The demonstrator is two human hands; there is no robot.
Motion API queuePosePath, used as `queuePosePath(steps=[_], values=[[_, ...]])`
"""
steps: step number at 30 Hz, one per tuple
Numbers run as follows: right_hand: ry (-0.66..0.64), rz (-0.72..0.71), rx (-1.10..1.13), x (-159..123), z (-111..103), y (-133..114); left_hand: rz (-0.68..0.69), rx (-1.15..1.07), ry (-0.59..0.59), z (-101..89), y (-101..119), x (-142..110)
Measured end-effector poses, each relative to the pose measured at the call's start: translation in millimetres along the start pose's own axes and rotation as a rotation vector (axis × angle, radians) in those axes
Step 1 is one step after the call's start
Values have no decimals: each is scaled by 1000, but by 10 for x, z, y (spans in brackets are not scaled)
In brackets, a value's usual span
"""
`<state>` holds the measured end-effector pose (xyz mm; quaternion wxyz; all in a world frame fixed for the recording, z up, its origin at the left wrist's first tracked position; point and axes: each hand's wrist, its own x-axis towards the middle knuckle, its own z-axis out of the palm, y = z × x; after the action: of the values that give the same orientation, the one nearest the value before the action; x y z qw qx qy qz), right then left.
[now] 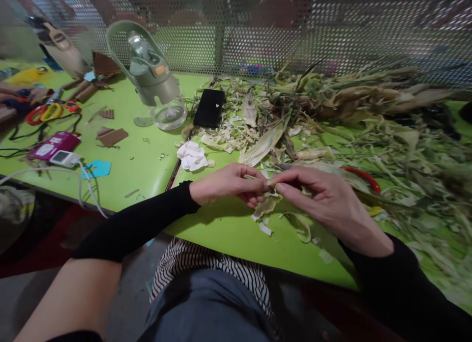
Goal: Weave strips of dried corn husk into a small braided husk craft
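Observation:
My left hand (228, 184) and my right hand (324, 199) meet over the front of the green table (228, 234). Both pinch the same thin pale strip of dried corn husk (266, 200), fingertips nearly touching. Part of the strip hangs down below my fingers. Small husk scraps (265, 229) lie on the table just under my hands. Red-handled scissors (363, 177) lie just behind my right hand, partly hidden by it.
A big heap of dried husks and stalks (350, 106) covers the right and back. A black phone (209, 107), a crumpled white tissue (191, 156) and a green desk fan (147, 67) stand behind. Cardboard bits, scissors (47, 112) and cables lie left. A mesh screen closes the back.

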<state>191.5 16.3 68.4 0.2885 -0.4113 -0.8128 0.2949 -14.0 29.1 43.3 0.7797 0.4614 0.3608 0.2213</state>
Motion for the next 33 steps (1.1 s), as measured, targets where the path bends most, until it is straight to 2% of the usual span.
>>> queuePosePath(steps=[3,9,21,29,33], values=[[-10,-75,-89,-18,-26,-28,-5,-23,-21,-11,-18,12],[8,-117,-154,-50,-63,6,37,-115,-79,-16,-34,6],[31,-217,-270,-107,-75,-62,66,35,-97,26,-5,-16],[-117,-273,-399,-118,-71,34,66,117,-110,53,-65,23],[-194,-301,-386,-95,-83,81,95,204,-111,92,-94,26]])
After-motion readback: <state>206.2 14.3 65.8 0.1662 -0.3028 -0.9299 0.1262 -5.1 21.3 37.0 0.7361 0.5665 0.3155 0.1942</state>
